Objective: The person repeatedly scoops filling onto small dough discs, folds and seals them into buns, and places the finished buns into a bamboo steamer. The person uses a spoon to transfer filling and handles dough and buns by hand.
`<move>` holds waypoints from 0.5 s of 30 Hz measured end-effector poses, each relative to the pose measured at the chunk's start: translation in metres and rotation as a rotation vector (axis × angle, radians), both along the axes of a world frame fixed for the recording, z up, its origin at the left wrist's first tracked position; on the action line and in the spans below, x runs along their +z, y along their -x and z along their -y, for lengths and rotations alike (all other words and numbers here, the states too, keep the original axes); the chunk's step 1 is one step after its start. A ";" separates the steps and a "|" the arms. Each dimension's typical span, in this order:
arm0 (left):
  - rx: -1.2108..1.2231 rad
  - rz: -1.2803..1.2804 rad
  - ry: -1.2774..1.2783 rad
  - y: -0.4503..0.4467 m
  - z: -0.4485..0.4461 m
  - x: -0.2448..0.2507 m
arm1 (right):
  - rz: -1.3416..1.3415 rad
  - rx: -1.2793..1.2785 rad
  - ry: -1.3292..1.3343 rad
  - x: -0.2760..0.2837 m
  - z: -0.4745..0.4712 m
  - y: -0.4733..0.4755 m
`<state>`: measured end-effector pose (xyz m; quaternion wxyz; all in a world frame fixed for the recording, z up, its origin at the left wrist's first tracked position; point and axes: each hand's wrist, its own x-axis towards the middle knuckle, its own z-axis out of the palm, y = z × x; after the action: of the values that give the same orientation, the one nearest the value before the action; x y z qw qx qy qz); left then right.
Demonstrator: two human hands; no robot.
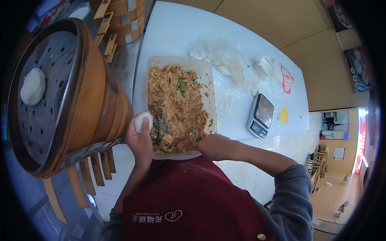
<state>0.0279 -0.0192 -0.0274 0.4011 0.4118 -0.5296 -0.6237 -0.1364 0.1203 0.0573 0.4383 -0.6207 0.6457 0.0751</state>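
Note:
My left hand (140,137) holds a round white piece of dough (143,121) between thumb and fingers, beside the near left edge of a plastic tub (212,90). The tub holds a brown minced filling (178,108) flecked with chopped greens. My right hand (208,145) reaches over the tub's near right corner; its fingers are hidden, so whether they grip anything does not show. On the left, a white filled bun (33,86) sits on the perforated liner (57,99) of a stack of wooden steamers (87,105).
A digital scale (261,116), a yellow scraper (283,115), a white plastic cup (265,67) and a red-printed bag (286,79) lie right of the tub on the white table (181,27). Dough pieces (223,70) lie partly under plastic film. More steamers (128,21) stand behind, at left.

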 end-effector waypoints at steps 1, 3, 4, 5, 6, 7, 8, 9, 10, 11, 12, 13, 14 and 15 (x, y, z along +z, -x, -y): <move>-0.005 0.009 0.009 0.000 0.001 0.001 | 0.057 -0.025 0.004 0.000 -0.001 0.004; -0.039 -0.030 -0.079 0.000 0.005 0.005 | 0.270 -0.113 -0.013 0.004 -0.002 0.014; -0.067 -0.077 -0.178 -0.002 0.007 0.009 | 0.373 -0.178 0.011 0.007 -0.003 0.018; -0.092 -0.147 -0.264 -0.003 0.009 0.013 | 0.434 -0.257 -0.031 0.011 -0.004 0.021; -0.148 -0.153 -0.373 -0.005 0.012 0.017 | 0.461 -0.322 -0.013 0.015 -0.004 0.023; -0.228 -0.153 -0.405 -0.005 0.013 0.022 | 0.551 -0.424 -0.031 0.020 -0.004 0.024; -0.288 -0.165 -0.437 -0.003 0.012 0.026 | 0.608 -0.535 -0.106 0.026 -0.005 0.023; -0.347 -0.178 -0.468 0.000 0.011 0.030 | 0.658 -0.643 -0.171 0.032 -0.005 0.024; -0.423 -0.174 -0.492 0.003 0.010 0.034 | 0.811 -0.820 -0.175 0.036 -0.007 0.017; -0.426 -0.253 -0.630 0.006 0.009 0.037 | 0.831 -0.922 -0.163 0.037 -0.005 0.011; -0.444 -0.358 -0.767 0.008 0.006 0.040 | 0.891 -1.002 -0.122 0.037 -0.004 0.005; -0.457 -0.477 -0.904 0.011 0.003 0.042 | 0.933 -1.092 -0.091 0.035 -0.001 -0.001; -0.458 -0.469 -0.861 0.016 -0.004 0.044 | 0.955 -1.042 0.012 0.033 0.000 -0.006; -0.443 -0.384 -0.675 0.019 -0.011 0.046 | 0.877 -1.104 0.007 0.028 0.002 -0.012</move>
<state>0.0089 -0.0079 0.0186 0.1919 0.2729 -0.2878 -0.8977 -0.1240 0.1179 0.0854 0.6302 -0.1766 0.6305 -0.4174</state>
